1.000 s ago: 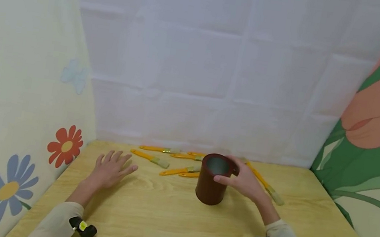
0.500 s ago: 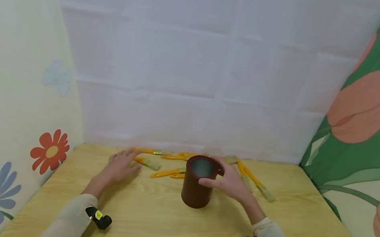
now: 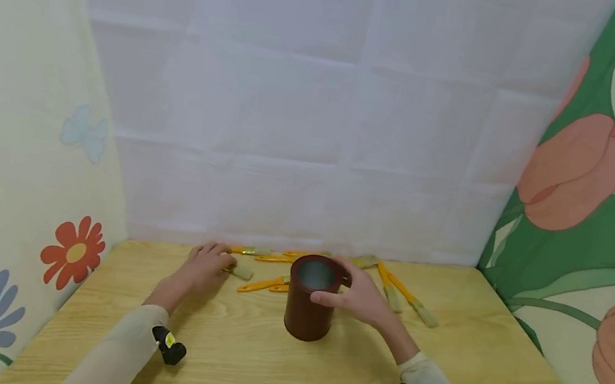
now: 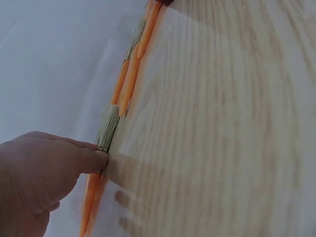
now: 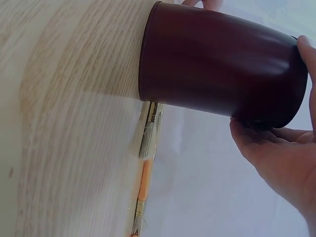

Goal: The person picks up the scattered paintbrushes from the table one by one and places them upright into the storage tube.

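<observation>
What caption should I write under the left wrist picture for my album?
The left hand pinches a paintbrush at the wood-grain table, with more orange-handled brushes lying farther along.

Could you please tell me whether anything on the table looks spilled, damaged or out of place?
I see nothing spilled or damaged. The orange-handled, pale-bristled paintbrushes lie scattered at differing angles, which looks untidy; the dark reddish-brown cylindrical container, held by the right hand, is upright.

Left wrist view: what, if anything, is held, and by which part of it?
An orange-handled, pale-bristled paintbrush; the left hand pinches it just behind the bristles.
</observation>
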Action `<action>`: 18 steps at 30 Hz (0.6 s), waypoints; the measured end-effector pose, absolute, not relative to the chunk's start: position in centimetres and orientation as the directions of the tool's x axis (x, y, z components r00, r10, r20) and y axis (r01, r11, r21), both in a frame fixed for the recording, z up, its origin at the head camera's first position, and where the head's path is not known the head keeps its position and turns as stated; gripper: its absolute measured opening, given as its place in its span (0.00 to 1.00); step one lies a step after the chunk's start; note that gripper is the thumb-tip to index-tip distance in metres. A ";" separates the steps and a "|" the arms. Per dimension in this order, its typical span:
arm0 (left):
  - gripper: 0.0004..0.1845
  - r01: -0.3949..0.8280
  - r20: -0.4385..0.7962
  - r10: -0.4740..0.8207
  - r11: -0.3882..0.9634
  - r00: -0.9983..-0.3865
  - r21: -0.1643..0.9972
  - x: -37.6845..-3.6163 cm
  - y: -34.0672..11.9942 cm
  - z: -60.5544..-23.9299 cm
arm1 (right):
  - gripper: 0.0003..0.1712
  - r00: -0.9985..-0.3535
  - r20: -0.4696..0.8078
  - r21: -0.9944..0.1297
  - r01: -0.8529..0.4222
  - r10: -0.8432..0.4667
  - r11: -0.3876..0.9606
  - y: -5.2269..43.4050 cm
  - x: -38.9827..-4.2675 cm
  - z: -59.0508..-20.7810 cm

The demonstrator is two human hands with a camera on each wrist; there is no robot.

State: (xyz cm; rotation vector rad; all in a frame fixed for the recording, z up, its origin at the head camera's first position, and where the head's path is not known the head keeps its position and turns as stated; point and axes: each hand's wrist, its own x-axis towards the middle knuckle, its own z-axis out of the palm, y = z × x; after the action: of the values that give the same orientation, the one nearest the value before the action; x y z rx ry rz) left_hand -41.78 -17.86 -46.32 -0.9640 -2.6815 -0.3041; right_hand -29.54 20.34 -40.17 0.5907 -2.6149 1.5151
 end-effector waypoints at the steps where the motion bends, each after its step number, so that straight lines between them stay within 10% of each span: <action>1: 0.09 0.641 0.309 0.587 0.760 -0.749 0.109 -41.8 -17.7 -46.3 | 0.54 -0.926 0.239 -0.821 -0.354 -0.293 0.447 20.3 -29.5 -40.2; 18: 0.07 0.578 0.245 0.547 0.812 -0.801 0.080 -41.7 -17.1 -45.0 | 0.55 -0.933 0.215 -0.824 -0.332 -0.288 0.460 20.5 -29.8 -40.1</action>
State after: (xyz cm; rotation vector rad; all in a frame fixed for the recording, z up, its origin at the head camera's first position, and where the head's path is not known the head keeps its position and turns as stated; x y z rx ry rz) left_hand -41.74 -17.10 -44.96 -0.8761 -2.7870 -0.2228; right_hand -29.78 20.52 -40.14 0.5615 -2.6459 1.5079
